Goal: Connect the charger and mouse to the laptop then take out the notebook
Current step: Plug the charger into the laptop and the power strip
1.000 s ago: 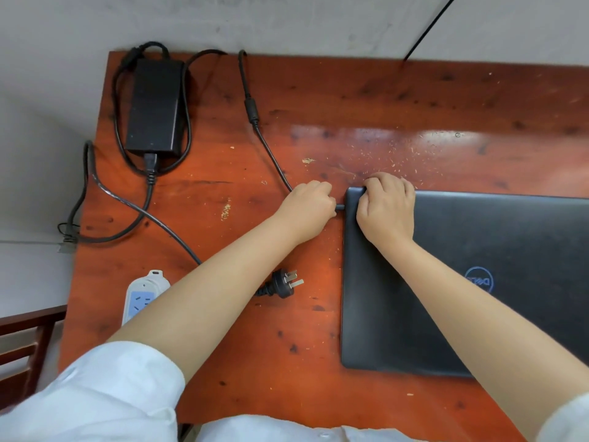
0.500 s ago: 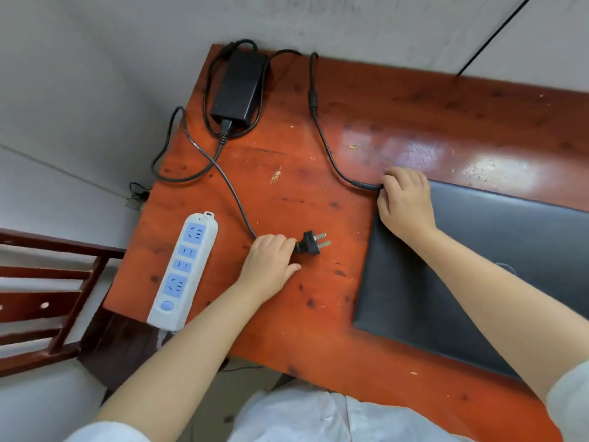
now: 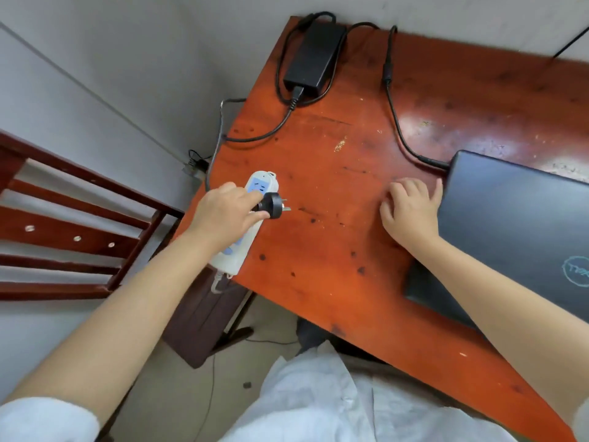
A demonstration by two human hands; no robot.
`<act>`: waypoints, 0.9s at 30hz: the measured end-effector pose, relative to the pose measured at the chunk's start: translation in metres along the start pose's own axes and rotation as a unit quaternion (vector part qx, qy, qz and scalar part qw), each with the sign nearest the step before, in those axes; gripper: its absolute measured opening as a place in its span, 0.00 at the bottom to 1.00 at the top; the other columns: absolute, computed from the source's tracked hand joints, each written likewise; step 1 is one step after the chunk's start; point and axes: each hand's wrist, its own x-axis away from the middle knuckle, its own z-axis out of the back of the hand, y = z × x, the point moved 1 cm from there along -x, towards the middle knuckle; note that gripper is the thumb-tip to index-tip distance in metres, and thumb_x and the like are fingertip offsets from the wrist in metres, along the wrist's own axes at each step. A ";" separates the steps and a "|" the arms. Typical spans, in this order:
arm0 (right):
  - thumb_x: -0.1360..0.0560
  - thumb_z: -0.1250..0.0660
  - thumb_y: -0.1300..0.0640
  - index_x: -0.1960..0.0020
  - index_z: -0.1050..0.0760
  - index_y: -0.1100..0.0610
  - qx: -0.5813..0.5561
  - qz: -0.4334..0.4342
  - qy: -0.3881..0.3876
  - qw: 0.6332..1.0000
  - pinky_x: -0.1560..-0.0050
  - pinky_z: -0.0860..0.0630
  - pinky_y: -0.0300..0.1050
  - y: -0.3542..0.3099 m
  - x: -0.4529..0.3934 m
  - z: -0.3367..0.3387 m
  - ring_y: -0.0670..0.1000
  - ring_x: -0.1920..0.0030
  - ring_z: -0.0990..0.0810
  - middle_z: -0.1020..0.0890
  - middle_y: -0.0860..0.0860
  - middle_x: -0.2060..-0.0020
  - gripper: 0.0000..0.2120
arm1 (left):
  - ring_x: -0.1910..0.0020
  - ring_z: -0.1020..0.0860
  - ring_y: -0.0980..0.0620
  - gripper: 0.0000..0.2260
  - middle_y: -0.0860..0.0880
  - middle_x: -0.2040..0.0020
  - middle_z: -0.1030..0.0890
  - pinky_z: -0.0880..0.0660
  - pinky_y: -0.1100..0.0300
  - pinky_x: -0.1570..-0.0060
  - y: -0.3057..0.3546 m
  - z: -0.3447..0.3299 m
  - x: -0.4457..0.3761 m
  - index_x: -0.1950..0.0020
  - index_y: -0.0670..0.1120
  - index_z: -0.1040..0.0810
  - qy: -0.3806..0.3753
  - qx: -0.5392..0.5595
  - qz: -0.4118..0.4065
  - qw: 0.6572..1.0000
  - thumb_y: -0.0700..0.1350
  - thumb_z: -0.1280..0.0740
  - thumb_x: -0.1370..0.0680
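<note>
A closed dark laptop (image 3: 516, 237) lies at the right of the red-brown table (image 3: 322, 269). The charger's thin cable (image 3: 398, 122) runs into the laptop's far left corner. The black charger brick (image 3: 314, 57) sits at the table's far left corner. My left hand (image 3: 223, 215) holds the charger's black wall plug (image 3: 271, 205), prongs pointing right, just above the white power strip (image 3: 245, 231) at the table's left edge. My right hand (image 3: 411, 212) rests on the table beside the laptop's left edge, fingers apart. No mouse or notebook is in view.
A dark red wooden chair back (image 3: 70, 234) stands to the left of the table. A grey wall runs behind. Below the table edge are the floor, a dark table leg (image 3: 204, 317) and a thin cable.
My left hand has lifted the wall plug off the table and carried it left over the power strip. My right hand came off the laptop's corner onto the table. The view swung left.
</note>
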 end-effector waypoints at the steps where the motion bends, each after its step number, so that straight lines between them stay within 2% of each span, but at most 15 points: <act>1: 0.27 0.39 0.64 0.49 0.26 0.67 -0.004 -0.002 -0.010 1.000 0.30 0.54 0.68 -0.010 0.001 -0.005 0.62 0.38 0.29 0.22 0.63 0.45 0.09 | 0.56 0.23 0.39 0.13 0.37 0.57 0.21 0.28 0.49 0.64 -0.015 0.002 -0.007 0.52 0.37 0.23 -0.003 0.009 0.038 0.999 0.48 0.32 0.26; 3: 0.26 0.40 0.63 0.48 0.27 0.66 -0.011 0.004 -0.031 0.999 0.30 0.52 0.67 -0.032 -0.001 -0.015 0.61 0.37 0.31 0.23 0.62 0.43 0.10 | 0.53 0.24 0.39 0.14 0.39 0.51 0.24 0.32 0.52 0.62 -0.038 0.002 -0.020 0.50 0.38 0.26 -0.034 0.022 0.073 0.997 0.49 0.36 0.24; 7: 0.25 0.40 0.60 0.42 0.27 0.62 -0.024 0.026 -0.057 0.998 0.30 0.52 0.68 -0.080 -0.013 -0.039 0.59 0.34 0.34 0.26 0.58 0.38 0.13 | 0.57 0.23 0.41 0.13 0.40 0.53 0.20 0.34 0.55 0.63 -0.051 -0.006 -0.039 0.49 0.40 0.28 -0.089 0.042 0.042 0.994 0.49 0.37 0.23; 11: 0.27 0.39 0.60 0.42 0.28 0.62 -0.017 0.013 -0.049 0.999 0.31 0.51 0.70 -0.109 -0.017 -0.056 0.60 0.32 0.35 0.28 0.59 0.35 0.14 | 0.58 0.23 0.40 0.13 0.39 0.55 0.19 0.35 0.56 0.66 -0.062 -0.017 -0.049 0.46 0.40 0.32 -0.072 0.059 0.018 0.995 0.48 0.37 0.23; 15: 0.30 0.33 0.61 0.44 0.25 0.64 0.022 0.042 -0.021 0.999 0.37 0.41 0.74 -0.110 -0.008 -0.065 0.65 0.36 0.28 0.23 0.63 0.39 0.15 | 0.58 0.23 0.42 0.10 0.42 0.55 0.21 0.35 0.58 0.66 -0.078 -0.024 -0.047 0.50 0.41 0.27 -0.034 0.054 -0.031 0.997 0.47 0.35 0.25; 18: 0.31 0.32 0.61 0.47 0.25 0.64 0.030 0.038 -0.012 0.999 0.39 0.38 0.74 -0.110 -0.010 -0.065 0.65 0.38 0.26 0.22 0.63 0.41 0.14 | 0.60 0.21 0.41 0.10 0.42 0.57 0.17 0.34 0.59 0.66 -0.086 -0.025 -0.043 0.46 0.43 0.24 0.008 0.091 -0.069 0.993 0.44 0.33 0.26; 23: 0.30 0.34 0.60 0.45 0.25 0.64 0.022 0.029 -0.011 0.999 0.36 0.40 0.72 -0.110 -0.009 -0.066 0.64 0.36 0.28 0.23 0.62 0.39 0.14 | 0.51 0.20 0.42 0.14 0.44 0.50 0.16 0.26 0.55 0.58 -0.086 -0.020 -0.048 0.40 0.46 0.23 -0.009 0.082 -0.084 0.993 0.46 0.35 0.24; 27: 0.30 0.35 0.60 0.45 0.25 0.64 0.022 0.031 -0.007 0.999 0.36 0.40 0.71 -0.110 -0.009 -0.067 0.64 0.36 0.28 0.23 0.62 0.39 0.14 | 0.50 0.21 0.42 0.12 0.43 0.49 0.16 0.27 0.54 0.58 -0.083 -0.015 -0.060 0.43 0.45 0.21 -0.066 0.062 -0.051 0.995 0.47 0.37 0.24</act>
